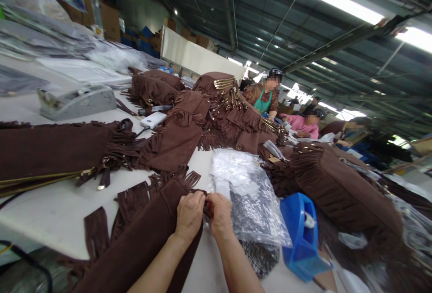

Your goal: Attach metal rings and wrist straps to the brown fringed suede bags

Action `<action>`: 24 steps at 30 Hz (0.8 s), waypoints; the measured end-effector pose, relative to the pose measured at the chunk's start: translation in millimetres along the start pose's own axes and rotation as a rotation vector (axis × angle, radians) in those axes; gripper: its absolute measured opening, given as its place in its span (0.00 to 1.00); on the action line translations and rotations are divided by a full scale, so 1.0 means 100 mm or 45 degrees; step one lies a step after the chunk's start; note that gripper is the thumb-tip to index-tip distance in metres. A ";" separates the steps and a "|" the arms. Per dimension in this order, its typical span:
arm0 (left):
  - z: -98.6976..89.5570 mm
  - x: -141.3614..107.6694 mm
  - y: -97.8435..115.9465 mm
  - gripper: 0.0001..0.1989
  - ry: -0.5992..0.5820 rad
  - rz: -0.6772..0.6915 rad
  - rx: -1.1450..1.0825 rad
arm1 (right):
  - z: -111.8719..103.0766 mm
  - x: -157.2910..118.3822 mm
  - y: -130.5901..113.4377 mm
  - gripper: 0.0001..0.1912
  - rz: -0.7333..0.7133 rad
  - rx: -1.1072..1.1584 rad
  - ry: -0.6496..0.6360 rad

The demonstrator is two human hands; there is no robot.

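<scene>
A dark brown fringed bag (145,225) lies slantwise across the table in front of me, its fringe spread to the left. At its far right end my left hand (191,214) and my right hand (219,209) meet, both with fingers pinched together on a dark strap (200,191) with a small metal piece. The fingers cover most of that piece, so its exact form is hidden. Beside my right hand lies a clear plastic bag (249,198) with white and dark grey contents.
A blue tape dispenser (300,239) stands to the right, a grey one (77,101) at the far left. Brown fringed bags (222,108) are piled ahead, with more (347,194) at right. A white device (153,120) sits among them. Co-workers (265,95) are beyond the pile.
</scene>
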State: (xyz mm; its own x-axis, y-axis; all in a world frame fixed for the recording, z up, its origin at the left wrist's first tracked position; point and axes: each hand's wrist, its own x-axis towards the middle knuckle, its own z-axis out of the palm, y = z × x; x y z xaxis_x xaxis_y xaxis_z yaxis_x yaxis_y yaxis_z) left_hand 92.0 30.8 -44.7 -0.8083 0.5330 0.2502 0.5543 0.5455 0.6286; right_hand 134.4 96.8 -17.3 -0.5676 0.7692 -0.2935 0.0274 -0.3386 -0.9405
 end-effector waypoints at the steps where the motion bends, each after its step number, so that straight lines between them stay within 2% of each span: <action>1: 0.00 0.00 -0.01 0.15 -0.007 -0.018 -0.018 | 0.01 -0.01 0.01 0.07 -0.003 -0.003 -0.006; 8: -0.03 0.01 -0.02 0.16 -0.033 -0.087 -0.209 | 0.02 -0.03 0.03 0.08 -0.048 -0.043 -0.039; 14: -0.07 0.01 -0.01 0.16 -0.044 -0.145 -0.352 | -0.04 0.00 0.06 0.06 -0.204 -0.148 -0.092; 19: -0.07 0.01 -0.01 0.16 -0.048 -0.167 -0.393 | -0.09 0.01 0.05 0.04 -0.107 -0.119 -0.127; 24: -0.06 0.00 -0.03 0.16 -0.048 -0.161 -0.394 | -0.05 0.00 -0.01 0.12 -0.062 -0.040 -0.120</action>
State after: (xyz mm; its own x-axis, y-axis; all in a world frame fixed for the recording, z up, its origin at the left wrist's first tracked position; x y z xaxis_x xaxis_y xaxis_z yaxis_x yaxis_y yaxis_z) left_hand 88.9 25.3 -42.5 -0.8558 0.5002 0.1323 0.3587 0.3894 0.8483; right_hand 138.9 100.1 -16.9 -0.6436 0.7297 -0.2310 0.0227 -0.2836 -0.9587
